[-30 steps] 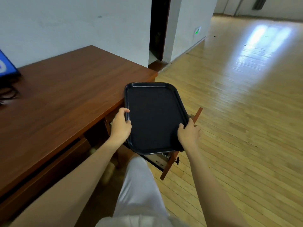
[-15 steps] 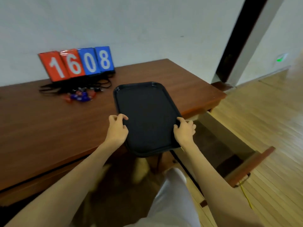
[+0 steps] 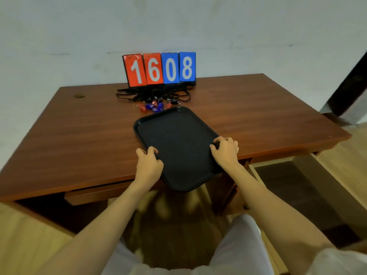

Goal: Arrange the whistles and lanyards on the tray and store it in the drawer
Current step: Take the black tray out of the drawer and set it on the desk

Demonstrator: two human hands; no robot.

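The black tray (image 3: 176,143) sits between the two hands at the desk's (image 3: 79,139) near edge, its near end overhanging. The left hand (image 3: 149,165) grips the left rim with curled fingers, and the right hand (image 3: 225,153) grips the right rim the same way. Just beyond the far rim lie the whistles (image 3: 153,106) and black lanyards (image 3: 139,94) (tangled together), in front of a scoreboard (image 3: 158,69) reading 1608. The drawer (image 3: 297,187) stands open at the right.

black tray (image 3: 174,139), reddish-brown desk (image 3: 79,132), red-and-blue scoreboard (image 3: 159,68), seemingly blue and red whistles (image 3: 154,106).
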